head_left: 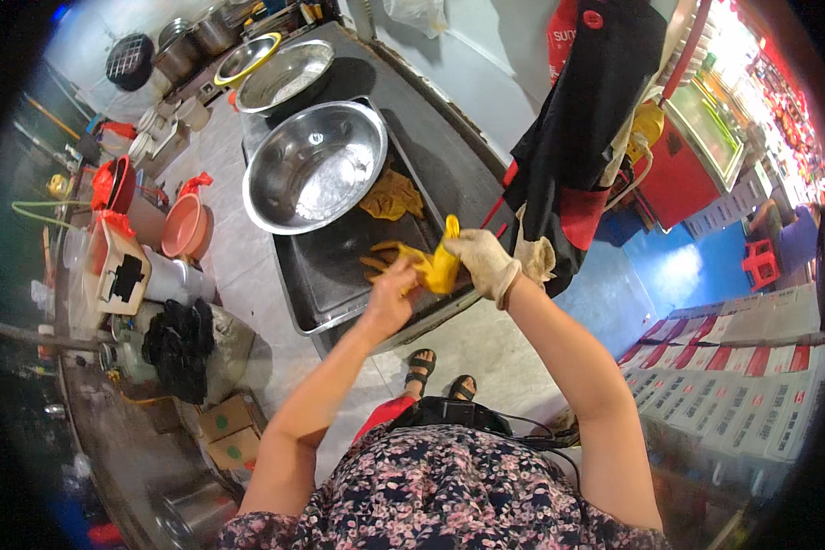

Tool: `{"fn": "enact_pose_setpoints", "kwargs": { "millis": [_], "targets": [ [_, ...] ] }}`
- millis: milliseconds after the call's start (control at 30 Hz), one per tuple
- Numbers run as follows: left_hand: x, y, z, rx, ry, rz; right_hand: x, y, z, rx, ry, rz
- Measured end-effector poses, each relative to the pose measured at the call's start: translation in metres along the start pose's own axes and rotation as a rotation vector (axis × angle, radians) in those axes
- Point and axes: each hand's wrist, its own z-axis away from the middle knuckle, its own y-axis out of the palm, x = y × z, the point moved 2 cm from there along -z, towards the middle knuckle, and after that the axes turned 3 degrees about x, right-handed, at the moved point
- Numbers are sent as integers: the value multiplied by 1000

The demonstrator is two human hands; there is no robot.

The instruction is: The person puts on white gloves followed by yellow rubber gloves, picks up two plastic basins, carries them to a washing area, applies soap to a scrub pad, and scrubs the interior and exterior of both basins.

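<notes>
1. counting two own hands: bare left hand and right hand, the latter inside one off-white glove.
2. counting one yellow glove between both hands, up over the near right part of the tray, with brownish fingers pointing left.
3. grip, right: closed, pinching the yellow glove near its upper end between thumb and fingers. grip, left: fingers curled and at the glove's left side; cannot tell how tightly closed or how much is held, a bit blurred.
4. also counting one crumpled brownish-yellow piece, just beside the big basin; cannot tell if glove or cloth.
5. surface: dark worktop along a pale wall, with one black tray at the near end.
6. room: grey tiled floor, two dark sandals on it; blue floor off right, one red stool and stacked white-and-red boxes there.
7. containers: three metal basins in a row. big basin partly over the tray, bright reflections inside; middle basin behind; yellow-rimmed basin farthest.
8. left side: one salmon-pink tub, one black plastic bag; cannot tell contents.
</notes>
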Motion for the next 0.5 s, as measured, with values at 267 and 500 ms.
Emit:
{"fn": "enact_pose_setpoints", "kwargs": {
  "millis": [267, 500],
  "targets": [
    [-38, 23, 9, -177, -278, 315, 3, -3, 46, 197, -33, 698],
    [-43, 9, 6, -139, -266, 270, -4, 9, 55, 419, 7, 743]
  ]
}}
